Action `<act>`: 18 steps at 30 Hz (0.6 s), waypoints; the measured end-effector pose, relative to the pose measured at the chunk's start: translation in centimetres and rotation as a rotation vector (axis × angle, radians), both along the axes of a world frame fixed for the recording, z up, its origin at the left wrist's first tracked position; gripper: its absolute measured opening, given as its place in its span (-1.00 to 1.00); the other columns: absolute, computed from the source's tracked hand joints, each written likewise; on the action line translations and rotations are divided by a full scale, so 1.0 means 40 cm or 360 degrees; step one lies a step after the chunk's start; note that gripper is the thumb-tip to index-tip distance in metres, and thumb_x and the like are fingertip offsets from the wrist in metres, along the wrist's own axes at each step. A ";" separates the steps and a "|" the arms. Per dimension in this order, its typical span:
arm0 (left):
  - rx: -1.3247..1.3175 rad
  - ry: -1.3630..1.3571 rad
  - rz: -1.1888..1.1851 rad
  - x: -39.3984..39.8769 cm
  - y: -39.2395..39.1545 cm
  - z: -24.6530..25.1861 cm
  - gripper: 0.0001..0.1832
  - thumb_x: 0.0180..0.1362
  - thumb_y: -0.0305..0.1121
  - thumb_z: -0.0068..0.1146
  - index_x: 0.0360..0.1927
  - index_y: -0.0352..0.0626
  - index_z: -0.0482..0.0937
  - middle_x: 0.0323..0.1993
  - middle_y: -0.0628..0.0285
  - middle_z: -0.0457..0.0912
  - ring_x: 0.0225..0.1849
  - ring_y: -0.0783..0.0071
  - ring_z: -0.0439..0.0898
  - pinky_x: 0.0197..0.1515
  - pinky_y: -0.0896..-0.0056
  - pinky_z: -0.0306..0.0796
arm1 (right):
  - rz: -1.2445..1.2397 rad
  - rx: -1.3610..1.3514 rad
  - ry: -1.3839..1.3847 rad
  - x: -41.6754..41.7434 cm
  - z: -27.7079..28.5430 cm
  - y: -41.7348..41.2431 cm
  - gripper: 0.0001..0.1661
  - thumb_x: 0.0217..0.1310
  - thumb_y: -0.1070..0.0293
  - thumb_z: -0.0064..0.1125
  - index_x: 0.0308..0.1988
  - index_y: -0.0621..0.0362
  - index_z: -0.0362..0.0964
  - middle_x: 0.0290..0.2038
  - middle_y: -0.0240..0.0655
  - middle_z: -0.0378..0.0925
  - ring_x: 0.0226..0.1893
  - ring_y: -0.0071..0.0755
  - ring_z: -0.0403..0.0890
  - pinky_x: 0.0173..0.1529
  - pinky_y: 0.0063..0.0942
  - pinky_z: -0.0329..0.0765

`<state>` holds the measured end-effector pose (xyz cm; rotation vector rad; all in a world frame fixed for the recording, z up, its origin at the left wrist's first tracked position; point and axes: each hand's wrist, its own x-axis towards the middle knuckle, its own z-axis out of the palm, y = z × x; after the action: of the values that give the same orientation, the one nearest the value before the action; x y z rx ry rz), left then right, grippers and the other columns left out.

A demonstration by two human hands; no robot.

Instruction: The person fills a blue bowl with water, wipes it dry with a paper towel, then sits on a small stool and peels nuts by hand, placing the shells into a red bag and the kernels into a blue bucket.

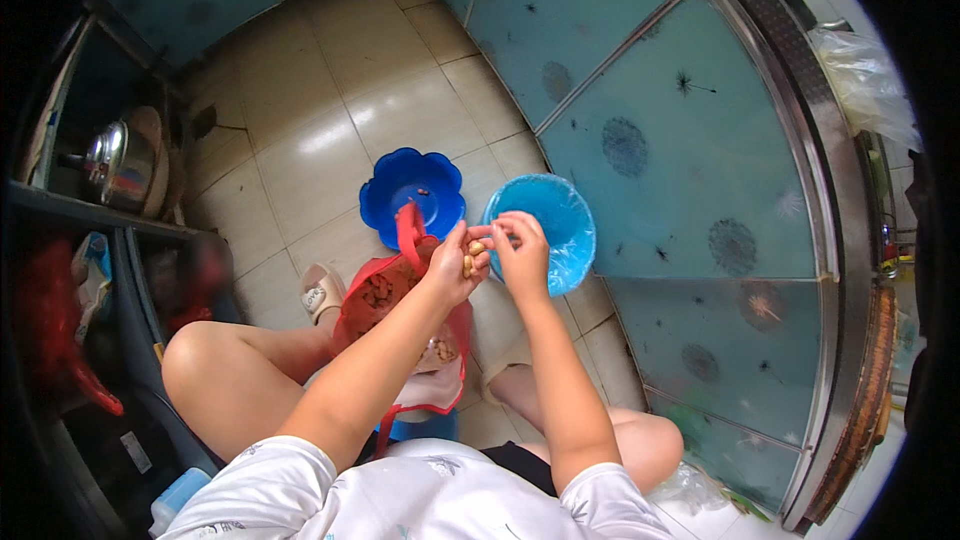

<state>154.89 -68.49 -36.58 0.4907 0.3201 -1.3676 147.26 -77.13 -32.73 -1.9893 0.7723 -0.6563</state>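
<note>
Several unshelled peanuts (470, 264) rest in my left hand (448, 267), its fingers half curled around them. My right hand (523, 255) is beside it with thumb and fingertips pinched together; whether anything small is between them cannot be seen. Beneath my right hand stands a light blue plastic bin (579, 240) with a clear liner. A scalloped dark blue bowl (384, 191) sits on the floor ahead, with a few small kernels (423, 193) inside. Between my legs a red bag (465, 337) gapes, and more unshelled peanuts (441, 351) lie in it. One bag handle overhangs the bowl.
Glass-fronted cabinet doors (660, 187) with a dandelion pattern rise on the right. At left, an open cabinet shelf (82, 202) bears a lidded metal pot (124, 165). Beige tiles (300, 112) cover the floor. My slippered foot (324, 296) is left of the bag.
</note>
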 end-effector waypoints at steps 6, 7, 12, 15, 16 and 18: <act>0.0195 -0.0819 -0.0333 -0.065 -0.076 0.088 -0.44 0.25 0.09 -0.45 -0.05 -0.19 0.37 -0.69 0.37 0.34 -0.71 0.66 0.25 -0.68 0.62 0.09 | 0.0071 0.0012 0.0173 -0.125 0.043 -0.002 -0.74 -0.01 0.43 0.12 -0.22 0.20 0.49 -0.11 -0.12 0.38 -0.11 -0.11 0.41 -0.04 -0.31 0.37; 0.0200 -0.0921 -0.0345 -0.071 -0.076 0.096 -0.43 0.24 0.11 -0.44 -0.03 -0.17 0.35 -0.68 0.36 0.34 -0.71 0.65 0.24 -0.68 0.62 0.09 | 0.0113 0.0098 0.0220 -0.136 0.052 -0.013 -0.74 -0.02 0.43 0.12 -0.22 0.21 0.48 -0.09 -0.10 0.38 -0.09 -0.09 0.41 -0.02 -0.30 0.36; 0.0325 -0.1115 -0.0349 -0.104 -0.082 0.129 -0.42 0.21 0.15 -0.39 0.06 -0.09 0.29 -0.60 0.36 0.34 -0.73 0.67 0.17 -0.70 0.64 0.04 | 0.0207 -0.0213 0.0349 -0.162 0.105 -0.016 -0.78 -0.03 0.43 0.13 -0.29 0.24 0.48 -0.06 -0.06 0.38 -0.07 -0.06 0.41 -0.01 -0.28 0.36; 0.0303 -0.1184 -0.0334 -0.120 -0.087 0.156 -0.47 0.21 0.13 -0.36 0.00 -0.07 0.32 -0.56 0.37 0.34 -0.75 0.68 0.14 -0.71 0.65 0.00 | 0.0109 -0.0160 0.0200 -0.179 0.100 -0.023 -0.83 -0.04 0.42 0.14 -0.37 0.26 0.47 -0.10 -0.07 0.43 -0.10 -0.07 0.44 -0.03 -0.28 0.38; 0.0269 -0.1223 -0.0338 -0.122 -0.086 0.162 -0.49 0.21 0.13 -0.35 -0.04 -0.06 0.33 -0.54 0.37 0.35 -0.76 0.68 0.14 -0.72 0.65 -0.01 | 0.0047 -0.0158 0.0127 -0.186 0.100 -0.027 -0.83 -0.05 0.41 0.15 -0.39 0.27 0.47 -0.13 -0.08 0.44 -0.12 -0.09 0.46 -0.04 -0.29 0.39; 0.0301 -0.1244 -0.0434 -0.121 -0.080 0.160 -0.53 0.21 0.11 -0.33 -0.12 -0.06 0.35 -0.55 0.37 0.37 -0.76 0.68 0.14 -0.72 0.65 -0.01 | -0.0044 -0.0090 -0.0020 -0.192 0.111 -0.033 -0.83 -0.06 0.40 0.16 -0.41 0.28 0.46 -0.17 -0.10 0.47 -0.17 -0.12 0.49 -0.08 -0.32 0.41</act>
<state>150.07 -71.70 -30.19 1.2091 -0.2728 -1.3009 139.59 -78.46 -28.28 -2.0270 0.7826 -0.7133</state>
